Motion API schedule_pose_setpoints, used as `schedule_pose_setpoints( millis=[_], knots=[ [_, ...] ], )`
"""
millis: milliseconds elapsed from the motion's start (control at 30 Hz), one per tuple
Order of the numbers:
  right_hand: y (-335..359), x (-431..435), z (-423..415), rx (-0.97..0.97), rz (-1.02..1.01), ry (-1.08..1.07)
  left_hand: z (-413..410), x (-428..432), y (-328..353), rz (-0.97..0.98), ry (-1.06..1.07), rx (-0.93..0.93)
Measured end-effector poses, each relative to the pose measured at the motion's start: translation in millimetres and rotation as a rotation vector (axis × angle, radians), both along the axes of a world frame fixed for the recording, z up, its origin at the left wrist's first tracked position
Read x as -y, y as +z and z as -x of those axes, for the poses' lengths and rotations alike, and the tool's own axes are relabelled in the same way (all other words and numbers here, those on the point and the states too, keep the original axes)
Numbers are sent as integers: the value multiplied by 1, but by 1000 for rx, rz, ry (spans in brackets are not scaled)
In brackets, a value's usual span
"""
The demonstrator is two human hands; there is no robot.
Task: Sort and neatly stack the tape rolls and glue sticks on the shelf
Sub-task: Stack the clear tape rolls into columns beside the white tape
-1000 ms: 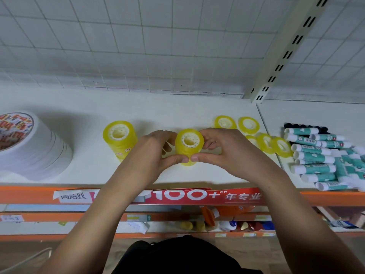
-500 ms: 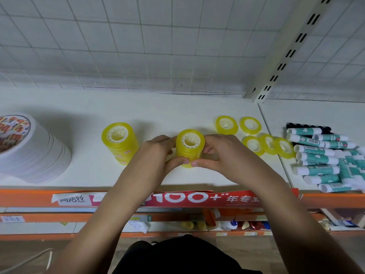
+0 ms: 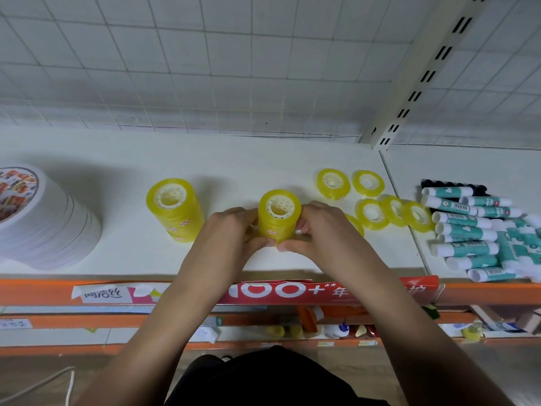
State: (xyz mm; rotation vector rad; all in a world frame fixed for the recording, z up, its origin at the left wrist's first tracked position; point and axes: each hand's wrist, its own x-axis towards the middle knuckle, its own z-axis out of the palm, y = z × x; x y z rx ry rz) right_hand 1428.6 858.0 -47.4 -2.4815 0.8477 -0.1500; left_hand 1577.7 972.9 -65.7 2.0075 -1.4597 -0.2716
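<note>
Both hands are closed around one upright stack of yellow tape rolls (image 3: 279, 213) that stands on the white shelf (image 3: 251, 159), about midway along it and nearer its front edge than the back wall. The left hand (image 3: 231, 232) presses against the stack's left side, fingers curled round it and thumb reaching in low at the front; the right hand (image 3: 319, 230) mirrors it on the right side, its fingers bent against the upper rolls and its thumb tip meeting the left thumb at the base of the stack. The grip is snug, with no gap visible between fingers and tape. A second stack of yellow rolls (image 3: 175, 210) stands free to the left, well apart from the hands. Toward the shelf's left edge sits a tall pile of wide white tape rolls (image 3: 49, 227). To the right, loose single yellow rolls (image 3: 371, 213) lie scattered near the divider, one partly hidden behind the right hand. Beyond the divider, at the right end, the teal-and-white glue sticks (image 3: 468, 230) lie heaped on their sides.
</note>
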Motion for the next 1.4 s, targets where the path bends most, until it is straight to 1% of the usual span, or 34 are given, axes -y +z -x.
schedule_pose_setpoints(
  millis=[67,167,267,367,567,700,833,933,1067,1133,1233,1367,1400],
  knots=[
    [-3,-1,-2,-4,7,-31,1,0,-3,12,11,11],
    [-5,-2,0,35,-40,-61,3,-1,-2,29,26,-9],
    [-4,-2,4,55,-90,-74,5,-3,4,19,63,-114],
    [-3,-2,2,61,-80,-89,5,-5,6,-5,91,-185],
    [-5,-2,-1,84,-132,-137,10,-4,1,26,153,-183],
    [-7,-5,-1,88,-116,-148,10,-3,-1,35,158,-199],
    [-5,-5,0,63,-61,-100,8,-5,1,8,134,-174],
    [-2,-5,3,83,-77,-79,7,-4,-1,-13,122,-99],
    [-1,-5,2,122,-89,-60,9,-3,-7,27,94,23],
    [-2,-5,-1,129,-87,-75,10,-3,-8,29,95,44],
    [-3,-6,-2,126,-85,-82,13,-3,-5,29,122,-14],
    [-3,-5,2,132,-109,-70,12,-4,-1,4,199,-188],
    [-4,-4,2,128,-105,-73,12,-5,-1,-5,206,-204]
  ],
)
